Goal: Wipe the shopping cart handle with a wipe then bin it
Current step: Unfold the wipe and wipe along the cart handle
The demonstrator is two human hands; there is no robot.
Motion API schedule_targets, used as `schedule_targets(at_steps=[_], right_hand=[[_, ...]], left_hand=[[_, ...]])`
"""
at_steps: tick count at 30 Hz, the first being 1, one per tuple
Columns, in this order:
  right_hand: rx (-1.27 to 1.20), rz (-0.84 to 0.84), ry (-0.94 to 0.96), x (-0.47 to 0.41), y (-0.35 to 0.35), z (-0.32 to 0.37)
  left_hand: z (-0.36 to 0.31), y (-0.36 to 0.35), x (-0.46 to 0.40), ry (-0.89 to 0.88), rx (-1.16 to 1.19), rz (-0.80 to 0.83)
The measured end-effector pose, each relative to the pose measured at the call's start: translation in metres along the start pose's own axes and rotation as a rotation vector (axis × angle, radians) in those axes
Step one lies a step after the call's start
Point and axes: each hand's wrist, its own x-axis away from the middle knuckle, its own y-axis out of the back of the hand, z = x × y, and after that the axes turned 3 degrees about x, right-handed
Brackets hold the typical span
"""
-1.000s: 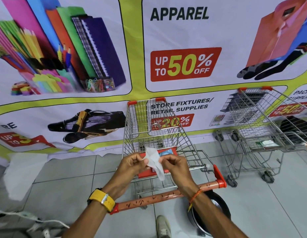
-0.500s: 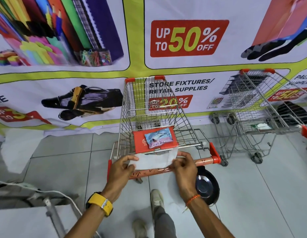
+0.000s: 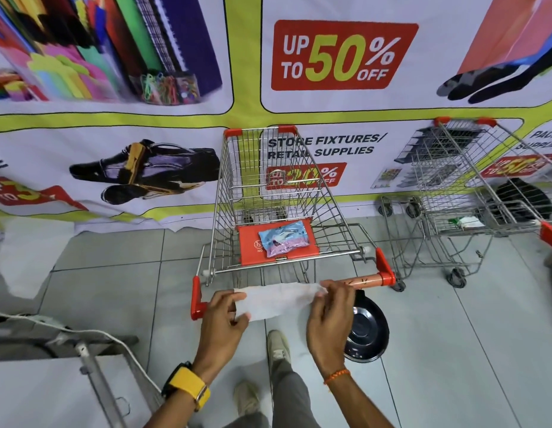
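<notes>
A white wipe (image 3: 276,301) is stretched flat along the orange handle (image 3: 366,281) of the wire shopping cart (image 3: 278,193) in front of me. My left hand (image 3: 223,319) pinches the wipe's left end near the handle's red left corner. My right hand (image 3: 330,313) pinches its right end. The wipe covers the middle of the handle; only the right stretch of the bar shows. A blue and pink wipes packet (image 3: 282,237) lies on the cart's red child-seat flap.
A round black bin (image 3: 366,332) stands on the tiled floor under the handle's right end. A second wire cart (image 3: 463,193) is parked to the right. A printed sale banner covers the wall behind. A white cable and metal frame lie lower left. My shoes show below.
The wipe, first held up crumpled in front of the cart, has been spread wide and lowered onto the handle. Both hands have moved apart along the bar.
</notes>
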Motion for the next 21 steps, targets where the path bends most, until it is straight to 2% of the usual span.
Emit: schedule_targets(at_steps=[3,5,7,10,12,16,19,21], right_hand=[[0.031,0.283,0.339,-0.002,-0.016,0.004],[0.066,0.499,0.466,0.001,-0.035,0.003],[0.115,0.613,0.562,0.005,-0.053,-0.001],[0.198,0.6,0.675,0.011,-0.071,-0.007],[0.274,0.551,0.701,0.013,-0.076,-0.006],[0.436,0.504,0.69,0.023,-0.089,0.002],[0.48,0.51,0.676,0.029,-0.097,0.009],[0.496,0.518,0.681,0.035,-0.103,0.013]], left_hand=[[0.003,0.001,0.002,-0.029,-0.03,0.009],[0.003,0.007,0.003,-0.037,-0.039,0.009],[0.003,0.017,0.0,-0.066,-0.119,-0.08],[0.0,0.041,-0.015,-0.057,-0.3,-0.255],[0.004,0.053,-0.032,-0.047,-0.343,-0.302],[0.031,0.058,-0.067,-0.067,-0.355,-0.175],[0.037,0.048,-0.075,-0.023,-0.237,-0.073],[0.04,0.044,-0.073,-0.022,-0.18,-0.07]])
